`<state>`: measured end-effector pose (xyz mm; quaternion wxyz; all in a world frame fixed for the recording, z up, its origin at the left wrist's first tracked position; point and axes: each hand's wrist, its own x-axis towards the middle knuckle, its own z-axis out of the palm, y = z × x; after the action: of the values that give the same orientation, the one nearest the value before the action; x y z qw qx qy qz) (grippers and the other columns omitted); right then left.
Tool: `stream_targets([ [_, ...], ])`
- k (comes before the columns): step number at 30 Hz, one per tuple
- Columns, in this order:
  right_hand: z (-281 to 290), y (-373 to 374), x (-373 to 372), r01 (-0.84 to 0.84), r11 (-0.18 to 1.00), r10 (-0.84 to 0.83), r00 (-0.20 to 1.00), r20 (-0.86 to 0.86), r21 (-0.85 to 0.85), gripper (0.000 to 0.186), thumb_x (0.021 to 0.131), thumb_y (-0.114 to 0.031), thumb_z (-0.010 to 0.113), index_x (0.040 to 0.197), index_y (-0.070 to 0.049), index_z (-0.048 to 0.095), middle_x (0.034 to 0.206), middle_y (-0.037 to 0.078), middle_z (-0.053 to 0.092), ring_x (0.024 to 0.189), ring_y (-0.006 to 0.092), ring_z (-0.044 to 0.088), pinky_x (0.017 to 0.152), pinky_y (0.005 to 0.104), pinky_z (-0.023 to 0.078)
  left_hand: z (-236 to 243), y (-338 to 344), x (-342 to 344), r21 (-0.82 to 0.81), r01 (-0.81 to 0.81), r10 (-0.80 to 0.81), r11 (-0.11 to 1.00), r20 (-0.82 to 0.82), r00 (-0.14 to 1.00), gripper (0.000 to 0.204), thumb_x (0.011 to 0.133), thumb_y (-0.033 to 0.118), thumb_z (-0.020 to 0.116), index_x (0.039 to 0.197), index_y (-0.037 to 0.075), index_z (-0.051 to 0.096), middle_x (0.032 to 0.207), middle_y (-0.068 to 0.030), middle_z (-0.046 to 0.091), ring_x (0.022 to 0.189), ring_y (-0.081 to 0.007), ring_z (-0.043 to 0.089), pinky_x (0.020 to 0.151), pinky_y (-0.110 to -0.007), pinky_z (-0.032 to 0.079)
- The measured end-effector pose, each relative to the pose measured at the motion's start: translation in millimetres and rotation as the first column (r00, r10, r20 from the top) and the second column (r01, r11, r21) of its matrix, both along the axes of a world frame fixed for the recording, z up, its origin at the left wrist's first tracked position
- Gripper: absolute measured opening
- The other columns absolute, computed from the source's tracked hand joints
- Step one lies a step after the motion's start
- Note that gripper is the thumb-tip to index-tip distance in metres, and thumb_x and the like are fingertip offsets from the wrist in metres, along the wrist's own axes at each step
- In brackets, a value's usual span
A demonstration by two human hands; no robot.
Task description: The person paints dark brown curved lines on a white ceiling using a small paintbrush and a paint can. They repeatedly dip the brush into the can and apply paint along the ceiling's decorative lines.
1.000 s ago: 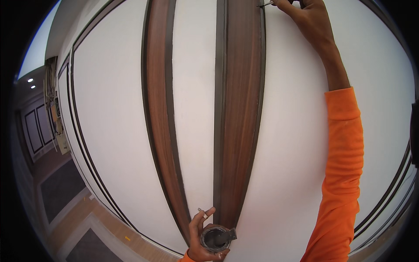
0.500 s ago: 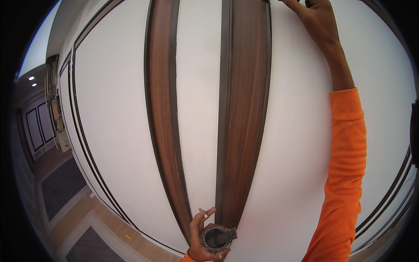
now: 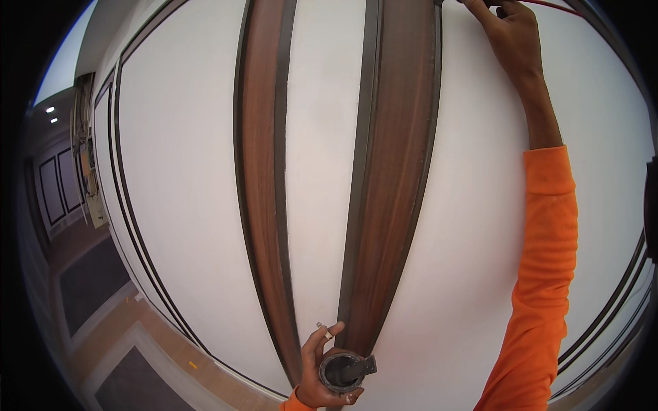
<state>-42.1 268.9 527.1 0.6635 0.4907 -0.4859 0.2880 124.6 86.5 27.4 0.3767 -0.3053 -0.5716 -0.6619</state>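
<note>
At the bottom centre, my left hand (image 3: 315, 370) grips a round dark pot (image 3: 336, 383) with dark contents and a flat dark tool (image 3: 361, 368) lying across its mouth. A small whitish item (image 3: 328, 335) sits at the fingers of that hand. High on the right, my right hand (image 3: 510, 34) pinches a thin brush, its dark tip (image 3: 438, 3) at the outer dark edge of the right wood-grain strip (image 3: 397, 137); a red line (image 3: 555, 8), perhaps its handle, extends rightward behind the fingers. A narrower wood strip (image 3: 260, 137) runs left of a white band.
White wall panels (image 3: 178, 171) with dark trim surround the strips. On the far left are an opening with loose cables and boards (image 3: 89, 178), a panelled wall (image 3: 55, 185), ceiling lights (image 3: 50, 109) and a floor with dark rectangles (image 3: 89, 274) and pale borders.
My right hand has shifted rightward and slightly down in the picture, along with the view of the strips' upper ends; the red line has appeared. My left hand still holds the pot, nearly unmoved.
</note>
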Motion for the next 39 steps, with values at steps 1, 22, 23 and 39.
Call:
stream_targets([
  [1, -0.1, -0.5, 1.5, -0.007, 0.999, 0.008, 1.0, 0.016, -0.043, 0.018, 0.095, -0.018, 0.068, 0.096, -0.002, 0.076, 0.083, 0.005, 0.073, 0.075, 0.0129, 0.061, 0.069, 0.0294, 0.049, 0.1, 2.5, -0.3, 0.004, -0.005, 0.005, 1.0, 0.019, 1.0, 0.132, 0.068, 0.047, 0.092, 0.158, 0.0, 0.007, 0.16, -0.0301, 0.02, 0.127, -0.03, 0.052, 0.094, -0.04, 0.054],
  [22, 10.7, 9.6, 4.4, -0.044, 0.993, 0.051, 0.996, 0.068, -0.11, 0.024, 0.092, -0.021, 0.071, 0.101, 0.0, 0.077, 0.09, 0.01, 0.077, 0.082, 0.017, 0.067, 0.073, 0.0308, 0.053, 13.1, 15.4, 5.1, -0.052, -0.062, 0.059, 0.997, -0.066, 0.996, 0.135, 0.071, 0.052, 0.089, 0.161, 0.001, 0.001, 0.164, -0.027, 0.015, 0.137, -0.0319, 0.043, 0.097, -0.042, 0.051],
  [23, 10.0, 12.9, 3.5, -0.045, 0.997, 0.049, 0.997, 0.061, -0.06, 0.025, 0.091, -0.023, 0.07, 0.1, -0.001, 0.078, 0.089, 0.01, 0.077, 0.081, 0.0171, 0.067, 0.072, 0.0308, 0.052, 13.2, 17.0, 5.9, -0.046, -0.069, 0.067, 0.997, -0.039, 0.997, 0.135, 0.071, 0.05, 0.089, 0.161, 0.001, 0.001, 0.164, -0.0272, 0.016, 0.136, -0.0318, 0.044, 0.097, -0.042, 0.051],
  [39, 20.3, 21.3, -5.0, -0.189, 0.973, 0.198, 0.978, 0.058, -0.129, 0.025, 0.092, -0.026, 0.07, 0.101, -0.004, 0.079, 0.092, 0.01, 0.077, 0.08, 0.0179, 0.067, 0.072, 0.0343, 0.053, 27.8, 39.7, 11.6, -0.031, -0.079, 0.082, 0.996, 0.124, 0.989, 0.126, 0.068, 0.028, 0.091, 0.158, 0.004, 0.006, 0.16, -0.0302, 0.02, 0.122, -0.0298, 0.057, 0.096, -0.039, 0.054],
])
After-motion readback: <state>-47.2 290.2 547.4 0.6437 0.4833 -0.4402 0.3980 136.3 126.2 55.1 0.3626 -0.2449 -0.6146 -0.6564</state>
